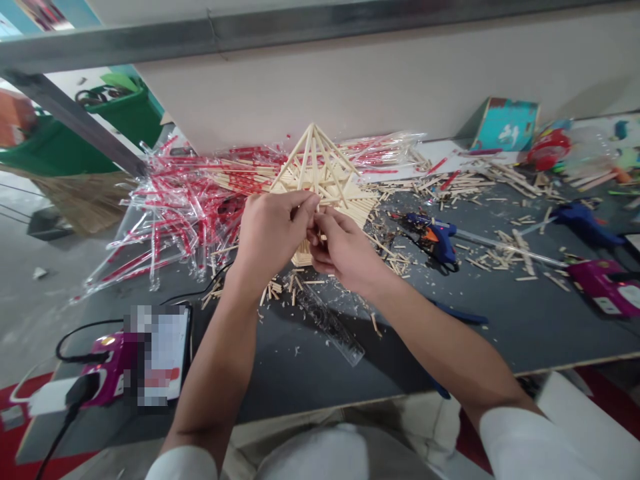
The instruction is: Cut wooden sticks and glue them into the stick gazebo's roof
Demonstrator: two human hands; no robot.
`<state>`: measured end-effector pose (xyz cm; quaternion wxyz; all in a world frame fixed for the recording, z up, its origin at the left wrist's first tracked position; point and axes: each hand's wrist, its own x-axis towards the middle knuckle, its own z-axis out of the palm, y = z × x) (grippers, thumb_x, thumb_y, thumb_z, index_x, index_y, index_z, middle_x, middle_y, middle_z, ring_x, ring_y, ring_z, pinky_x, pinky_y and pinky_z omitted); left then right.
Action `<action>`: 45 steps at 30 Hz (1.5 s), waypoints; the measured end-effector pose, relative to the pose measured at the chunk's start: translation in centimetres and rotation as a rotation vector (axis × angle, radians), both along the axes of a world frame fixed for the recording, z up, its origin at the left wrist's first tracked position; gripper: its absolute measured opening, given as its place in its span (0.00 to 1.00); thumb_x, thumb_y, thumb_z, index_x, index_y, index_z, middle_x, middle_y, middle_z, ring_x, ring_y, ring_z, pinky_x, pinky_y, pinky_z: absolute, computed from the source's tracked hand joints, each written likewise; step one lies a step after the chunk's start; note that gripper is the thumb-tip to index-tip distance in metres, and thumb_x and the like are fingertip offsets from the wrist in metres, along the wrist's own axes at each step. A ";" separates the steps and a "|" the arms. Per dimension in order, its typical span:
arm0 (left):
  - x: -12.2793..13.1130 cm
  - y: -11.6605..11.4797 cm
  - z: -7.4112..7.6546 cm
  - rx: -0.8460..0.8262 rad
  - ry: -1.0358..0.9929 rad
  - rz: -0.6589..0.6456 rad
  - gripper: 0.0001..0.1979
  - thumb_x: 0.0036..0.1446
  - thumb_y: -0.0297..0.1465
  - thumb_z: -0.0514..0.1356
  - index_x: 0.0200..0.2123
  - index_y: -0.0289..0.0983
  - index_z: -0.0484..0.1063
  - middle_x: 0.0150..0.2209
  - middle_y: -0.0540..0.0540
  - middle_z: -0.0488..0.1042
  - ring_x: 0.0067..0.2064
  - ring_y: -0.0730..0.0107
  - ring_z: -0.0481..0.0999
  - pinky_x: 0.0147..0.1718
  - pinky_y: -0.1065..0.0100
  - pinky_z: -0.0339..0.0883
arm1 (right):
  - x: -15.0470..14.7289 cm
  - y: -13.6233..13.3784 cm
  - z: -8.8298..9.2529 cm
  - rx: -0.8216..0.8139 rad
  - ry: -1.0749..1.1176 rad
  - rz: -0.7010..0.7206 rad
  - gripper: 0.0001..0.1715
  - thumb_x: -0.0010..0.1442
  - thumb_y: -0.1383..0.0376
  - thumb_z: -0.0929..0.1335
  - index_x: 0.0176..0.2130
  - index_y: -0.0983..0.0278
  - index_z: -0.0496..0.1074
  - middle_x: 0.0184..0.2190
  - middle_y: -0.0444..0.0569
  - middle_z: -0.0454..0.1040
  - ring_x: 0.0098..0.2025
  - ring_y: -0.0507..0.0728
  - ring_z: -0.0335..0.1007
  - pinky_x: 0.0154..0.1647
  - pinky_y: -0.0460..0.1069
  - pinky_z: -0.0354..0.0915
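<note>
A model built of pale wooden sticks [313, 157], with a pointed frame on top, stands at the middle of the table. In front of it my left hand [274, 230] is closed, thumb and forefinger pinched together. Close against it, my right hand [345, 252] is closed too, its fingers curled. Between the fingertips of both hands shows a bit of a thin wooden stick [317, 209]; most of it is hidden. The hands cover the lower front of the model, and I cannot tell whether they touch it.
Sticks in red and clear plastic wrappers [185, 207] pile up on the left. Stick offcuts surround a blue glue gun [443, 241] at right; another glue gun [590, 223] lies beyond. Nearer are a clear ruler [333, 327], pliers [463, 313], a phone [167, 353] and purple power strips [607, 287].
</note>
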<state>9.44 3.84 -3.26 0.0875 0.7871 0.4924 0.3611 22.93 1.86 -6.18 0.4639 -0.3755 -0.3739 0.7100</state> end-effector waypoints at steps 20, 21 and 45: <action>-1.9 -1.0 1.9 -0.021 -0.109 0.062 0.13 0.70 0.37 0.60 0.35 0.40 0.82 0.20 0.53 0.72 0.21 0.76 0.67 0.24 0.69 0.61 | 0.1 -0.4 0.4 0.026 0.032 0.021 0.12 0.71 0.63 0.63 0.33 0.59 0.60 0.25 0.36 0.59 0.17 0.44 0.43 0.16 0.45 0.43; -2.4 -1.2 2.3 0.011 -0.169 0.087 0.13 0.70 0.38 0.60 0.38 0.40 0.83 0.20 0.54 0.72 0.20 0.77 0.68 0.23 0.69 0.61 | 0.2 -0.4 0.4 0.032 0.037 0.029 0.12 0.71 0.63 0.63 0.33 0.59 0.60 0.25 0.36 0.59 0.18 0.44 0.43 0.16 0.45 0.44; -5.9 -0.7 3.0 0.156 -0.376 0.167 0.11 0.68 0.36 0.64 0.34 0.40 0.84 0.15 0.55 0.67 0.15 0.81 0.64 0.13 0.72 0.53 | 0.5 -0.3 0.6 0.004 -0.006 0.026 0.12 0.71 0.62 0.63 0.33 0.59 0.61 0.26 0.37 0.58 0.18 0.44 0.42 0.17 0.46 0.42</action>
